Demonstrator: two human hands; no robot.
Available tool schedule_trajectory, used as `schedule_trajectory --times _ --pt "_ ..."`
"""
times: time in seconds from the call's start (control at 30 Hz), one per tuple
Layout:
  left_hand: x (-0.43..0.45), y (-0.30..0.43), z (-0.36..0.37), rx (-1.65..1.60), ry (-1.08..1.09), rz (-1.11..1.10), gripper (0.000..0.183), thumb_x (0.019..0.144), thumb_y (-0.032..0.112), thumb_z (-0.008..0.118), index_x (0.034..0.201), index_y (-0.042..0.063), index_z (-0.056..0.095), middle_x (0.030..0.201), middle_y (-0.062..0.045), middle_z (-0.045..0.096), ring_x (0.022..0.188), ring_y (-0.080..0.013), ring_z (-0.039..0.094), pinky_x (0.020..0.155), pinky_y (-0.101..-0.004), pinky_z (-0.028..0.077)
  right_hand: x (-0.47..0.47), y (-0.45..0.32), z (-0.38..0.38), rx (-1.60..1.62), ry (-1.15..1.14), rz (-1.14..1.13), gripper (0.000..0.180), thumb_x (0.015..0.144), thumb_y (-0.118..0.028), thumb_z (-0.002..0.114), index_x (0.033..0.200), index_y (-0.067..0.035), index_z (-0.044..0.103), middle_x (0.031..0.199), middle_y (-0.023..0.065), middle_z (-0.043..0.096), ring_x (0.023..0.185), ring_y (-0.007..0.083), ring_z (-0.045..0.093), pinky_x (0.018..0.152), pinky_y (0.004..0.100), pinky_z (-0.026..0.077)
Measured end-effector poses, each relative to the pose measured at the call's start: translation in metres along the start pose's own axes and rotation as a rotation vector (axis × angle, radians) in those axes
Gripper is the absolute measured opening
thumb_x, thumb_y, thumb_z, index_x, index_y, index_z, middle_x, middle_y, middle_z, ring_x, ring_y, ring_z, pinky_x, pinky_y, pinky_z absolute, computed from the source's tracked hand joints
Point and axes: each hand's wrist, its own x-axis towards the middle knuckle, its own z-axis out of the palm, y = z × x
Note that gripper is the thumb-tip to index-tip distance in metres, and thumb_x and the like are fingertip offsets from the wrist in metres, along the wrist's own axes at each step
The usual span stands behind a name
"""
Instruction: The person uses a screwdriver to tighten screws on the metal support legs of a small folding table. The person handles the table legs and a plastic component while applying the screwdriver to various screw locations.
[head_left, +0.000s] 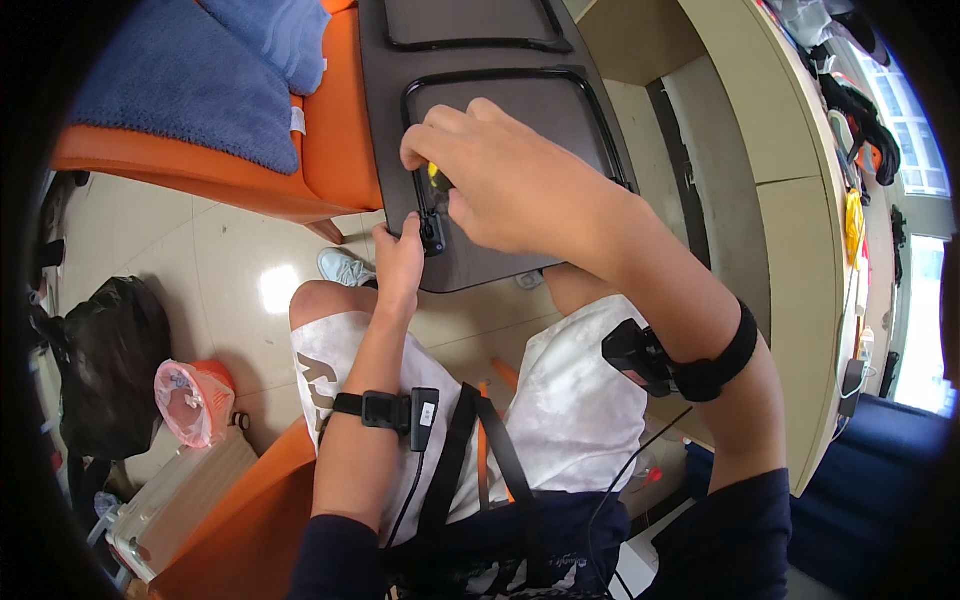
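Note:
A dark folding table top lies underside up before me, with black tubular metal legs folded flat on it. My right hand is closed around a yellow and black tool handle, probably a screwdriver, above the left side of the leg frame; the tool's tip points down towards a black hinge bracket but is hard to make out. My left hand grips the table's left edge beside that bracket, its thumb and index finger at the rim.
An orange chair with blue towels stands at the left. A pale cabinet runs along the right. A red bin, a silver case and a black plastic bag are at the lower left.

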Motion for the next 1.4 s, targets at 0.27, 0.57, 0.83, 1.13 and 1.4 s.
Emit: schedule_trajectory --times 0.27,0.57,0.83,1.13,1.4 --pt "0.013 -0.016 -0.004 0.009 0.003 0.042 0.043 0.093 0.030 0.059 0.112 -0.007 0.048 0.091 -0.011 0.059 0.076 -0.0163 0.054 0.070 -0.0302 0.046 0.017 -0.021 -0.011 -0.198 -0.324 0.508 0.027 0.086 -0.021 0.064 0.102 -0.001 0.054 0.093 0.0191 0.061 0.076 0.0367 0.065 0.066 0.0440 0.053" --pt "0.012 -0.010 -0.004 0.014 -0.048 0.068 0.047 0.094 0.030 0.057 0.119 -0.008 0.045 0.108 -0.017 0.059 0.096 -0.0199 0.057 0.086 -0.0314 0.045 -0.015 -0.014 -0.005 -0.100 0.025 0.170 0.028 0.084 -0.017 0.063 0.105 -0.001 0.054 0.092 0.0173 0.061 0.077 0.0382 0.066 0.065 0.0449 0.054" --pt "0.010 -0.021 -0.002 0.124 -0.058 0.115 0.048 0.098 0.028 0.052 0.129 -0.007 0.039 0.122 -0.020 0.053 0.114 -0.0250 0.051 0.098 -0.0339 0.039 -0.056 0.002 0.000 0.094 0.077 0.380 0.020 0.082 -0.014 0.064 0.096 -0.002 0.056 0.089 0.0146 0.060 0.083 0.0363 0.063 0.072 0.0435 0.053" --pt "-0.015 0.024 -0.002 0.918 -0.012 1.197 0.024 0.085 0.011 0.066 0.108 0.003 0.062 0.106 -0.014 0.057 0.103 -0.0323 0.050 0.091 -0.0395 0.041 -0.151 0.003 -0.024 0.436 0.469 0.530 0.024 0.074 -0.008 0.068 0.095 -0.003 0.057 0.093 0.0096 0.062 0.083 0.0274 0.061 0.077 0.0349 0.049" --pt "0.009 0.067 0.016 1.662 -0.309 1.006 0.017 0.081 0.017 0.062 0.080 0.002 0.069 0.088 -0.019 0.066 0.086 -0.0380 0.065 0.078 -0.0468 0.053 -0.300 -0.014 0.048 0.878 0.696 0.951 0.018 0.081 -0.008 0.069 0.095 -0.004 0.058 0.087 0.0033 0.063 0.081 0.0099 0.058 0.073 0.0259 0.048"
